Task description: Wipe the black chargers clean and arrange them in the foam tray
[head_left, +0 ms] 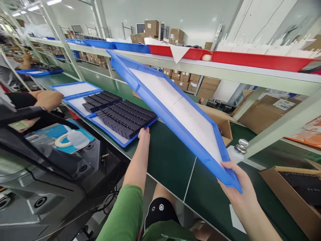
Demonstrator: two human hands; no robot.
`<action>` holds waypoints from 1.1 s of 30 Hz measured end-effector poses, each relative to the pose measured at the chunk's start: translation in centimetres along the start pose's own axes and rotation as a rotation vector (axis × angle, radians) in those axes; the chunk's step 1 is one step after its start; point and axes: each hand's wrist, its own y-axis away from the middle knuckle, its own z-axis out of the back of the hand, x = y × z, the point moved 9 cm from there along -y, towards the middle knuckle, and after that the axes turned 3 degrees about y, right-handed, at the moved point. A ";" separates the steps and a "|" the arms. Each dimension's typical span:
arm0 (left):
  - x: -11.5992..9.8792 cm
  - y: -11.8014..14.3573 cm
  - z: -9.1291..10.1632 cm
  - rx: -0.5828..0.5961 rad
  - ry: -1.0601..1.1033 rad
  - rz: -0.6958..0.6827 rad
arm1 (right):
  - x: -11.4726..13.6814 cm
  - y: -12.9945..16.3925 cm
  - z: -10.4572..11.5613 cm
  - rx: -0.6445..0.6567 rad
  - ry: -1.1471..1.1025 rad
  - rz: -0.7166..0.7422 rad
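I have the right hand [238, 184] closed on the near right corner of a blue plastic tray [173, 125], thumb over the rim and fingers below. That white-lined tray is tilted above the green bench top [173, 150], its far left corner raised in front of the shelf [250, 73]. The left hand [144, 134] touches the right corner of a loaded blue tray [107, 134] lying along the bench top's front edge; I can't tell from here whether those fingers close around its rim. Rows of black blocks [127, 117] fill most of it. I see a white pump bottle [235, 154] beside the shelf post, and toward the bench top's right end an open cardboard box [283, 197] containing black parts. At left, a co-worker's forearm [48, 98] reaches in near more trays.
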 end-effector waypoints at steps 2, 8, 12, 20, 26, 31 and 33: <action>0.6 -0.1 0.0 -0.057 -0.012 0.041 | 0.7 0.2 0.0 -0.008 -0.004 -0.005; 1.6 0.7 0.7 -0.168 -0.049 0.063 | 2.2 0.5 1.4 -0.080 -0.066 -0.043; 2.0 1.9 1.2 -0.178 -0.065 0.051 | 2.5 0.1 2.0 -0.070 -0.061 -0.054; 6.4 8.7 2.8 -0.116 -0.102 0.088 | 3.8 0.5 2.0 0.022 -0.051 -0.025; 10.6 16.5 4.3 -0.119 -0.082 0.174 | 5.9 1.2 3.6 0.124 -0.036 0.043; 13.8 22.8 6.0 -0.112 -0.054 0.225 | 6.9 0.8 4.5 0.240 -0.058 0.103; 14.9 25.1 6.5 -0.098 -0.041 0.237 | 7.0 0.7 4.6 0.286 -0.078 0.130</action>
